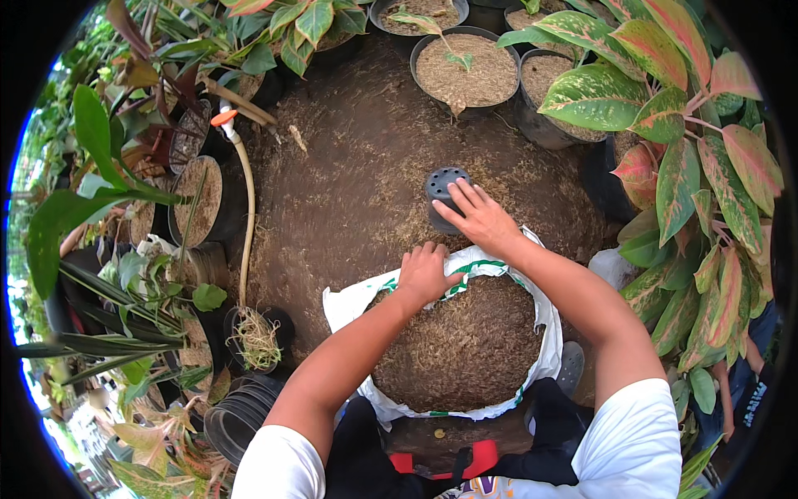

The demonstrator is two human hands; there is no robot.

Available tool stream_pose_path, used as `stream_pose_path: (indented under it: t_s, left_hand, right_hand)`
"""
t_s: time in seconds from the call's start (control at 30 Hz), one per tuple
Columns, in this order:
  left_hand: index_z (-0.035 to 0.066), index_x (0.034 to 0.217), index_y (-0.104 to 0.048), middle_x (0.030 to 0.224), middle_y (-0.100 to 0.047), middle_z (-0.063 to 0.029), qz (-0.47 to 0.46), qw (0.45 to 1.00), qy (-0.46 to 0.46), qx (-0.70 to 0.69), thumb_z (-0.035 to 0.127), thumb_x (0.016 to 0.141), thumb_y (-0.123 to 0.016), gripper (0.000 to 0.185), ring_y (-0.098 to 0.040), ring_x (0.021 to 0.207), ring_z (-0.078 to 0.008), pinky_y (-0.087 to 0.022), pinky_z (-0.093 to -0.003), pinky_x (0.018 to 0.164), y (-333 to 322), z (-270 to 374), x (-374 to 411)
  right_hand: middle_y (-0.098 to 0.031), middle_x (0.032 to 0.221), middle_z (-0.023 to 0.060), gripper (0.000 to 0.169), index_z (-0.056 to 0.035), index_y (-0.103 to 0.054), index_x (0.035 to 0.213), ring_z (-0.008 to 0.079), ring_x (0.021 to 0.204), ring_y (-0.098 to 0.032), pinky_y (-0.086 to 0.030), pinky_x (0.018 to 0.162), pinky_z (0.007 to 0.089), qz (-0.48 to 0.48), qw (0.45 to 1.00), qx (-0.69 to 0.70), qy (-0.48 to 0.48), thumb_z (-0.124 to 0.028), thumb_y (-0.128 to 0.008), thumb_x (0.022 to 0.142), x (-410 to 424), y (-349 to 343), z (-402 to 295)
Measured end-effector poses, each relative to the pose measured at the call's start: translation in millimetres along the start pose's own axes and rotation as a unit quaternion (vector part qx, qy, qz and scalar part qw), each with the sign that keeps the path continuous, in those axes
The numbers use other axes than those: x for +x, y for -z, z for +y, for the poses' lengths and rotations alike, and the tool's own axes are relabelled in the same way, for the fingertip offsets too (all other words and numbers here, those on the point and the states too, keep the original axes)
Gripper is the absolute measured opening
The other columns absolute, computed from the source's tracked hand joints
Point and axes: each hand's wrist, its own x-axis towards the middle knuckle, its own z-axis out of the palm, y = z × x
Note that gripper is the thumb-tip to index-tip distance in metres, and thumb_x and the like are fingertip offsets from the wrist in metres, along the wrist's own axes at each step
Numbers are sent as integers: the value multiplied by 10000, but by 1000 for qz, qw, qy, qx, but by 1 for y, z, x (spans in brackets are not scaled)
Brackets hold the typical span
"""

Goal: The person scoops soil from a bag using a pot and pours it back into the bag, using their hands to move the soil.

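Observation:
A small black plastic pot stands upside down on the ground, its perforated base facing up. My right hand lies over its near side, fingertips on the wall and base; whether it grips is unclear. Nearer to me is a white sack with green print and a turned-down rim, holding brown, husk-like potting mix. At the sack's far rim, my left hand has its fingers over the outside and its thumb toward the opening, shut on the edge.
Potted plants with pink-and-green leaves crowd the right. More pots line the left, beside a hose with an orange-handled valve. Stacked black pots lie near my left elbow. A mix-filled pot stands ahead. Another person's arm shows at right.

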Motion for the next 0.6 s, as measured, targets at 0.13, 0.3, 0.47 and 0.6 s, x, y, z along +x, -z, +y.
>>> stream_pose_path:
  t_s: [0.13, 0.3, 0.47, 0.6]
  left_hand:
    - [105, 1397, -643, 1378, -629, -159, 8, 997, -54, -50, 431, 881, -829, 638, -572, 1344, -373, -434, -506, 1144, -14, -13, 14]
    - [108, 1442, -621, 1445, -640, -172, -90, 989, -77, -93, 366, 852, -857, 686, -553, 1399, -373, -399, -492, 1212, 1, -3, 47]
    - [100, 1370, -696, 1286, -740, -152, -99, 985, -111, -92, 338, 858, -841, 583, -654, 1277, -354, -504, -456, 1116, -5, -11, 75]
    - [96, 1324, -719, 1326, -710, -171, -124, 981, -63, -137, 368, 912, -774, 497, -618, 1325, -364, -478, -475, 1136, 4, -5, 85]
  right_hand:
    - [-383, 1601, 264, 938, -166, -375, 1634, 478, 1502, -415, -442, 1213, 510, 39, 974, 171, -147, -9, -782, 804, 5, 22, 17]
    - [-305, 1610, 284, 1091, -176, -287, 1669, 518, 1428, -466, -458, 1192, 512, 85, 925, 224, -294, 36, -848, 758, -2, 19, 59]
    - [-284, 1593, 275, 1102, -235, -288, 1694, 481, 1371, -517, -511, 1132, 483, 16, 894, 307, -327, 32, -839, 778, -26, -1, 50]
    - [-296, 1562, 282, 1093, -278, -314, 1690, 533, 1367, -511, -488, 1162, 524, 1, 870, 360, -337, -7, -851, 777, -40, 0, 38]
